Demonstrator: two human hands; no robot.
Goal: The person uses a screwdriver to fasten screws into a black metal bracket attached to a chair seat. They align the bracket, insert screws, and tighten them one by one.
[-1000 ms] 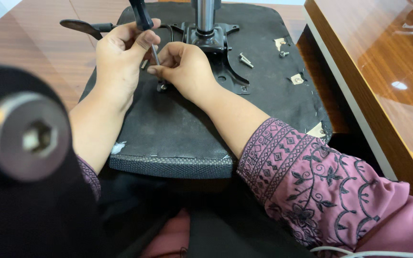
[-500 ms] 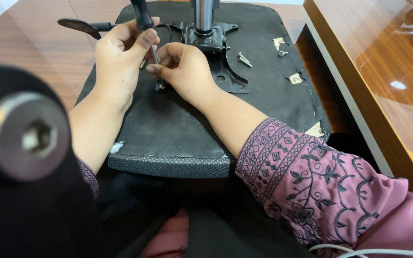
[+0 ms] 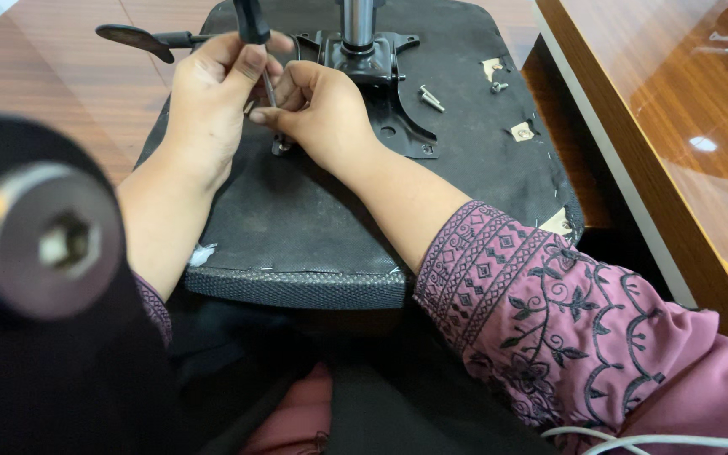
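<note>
An upturned black chair seat (image 3: 313,227) lies in front of me, its underside up. My left hand (image 3: 212,101) grips the black handle of a screwdriver (image 3: 252,21) held upright. My right hand (image 3: 322,109) pinches the thin metal shaft low down, next to a screw (image 3: 281,147) in the seat. A black metal mounting plate (image 3: 389,93) with a chrome post (image 3: 357,21) sits just right of my hands.
Two loose screws (image 3: 431,99) lie right of the plate, and another screw (image 3: 499,86) by paper scraps. A black lever (image 3: 141,38) sticks out at the far left. A wooden desk edge (image 3: 634,168) runs along the right. A blurred black part with a hex bolt (image 3: 52,240) fills the near left.
Both hands stay on the screwdriver at the same spot; my left hand's fingers have shifted slightly on the handle.
</note>
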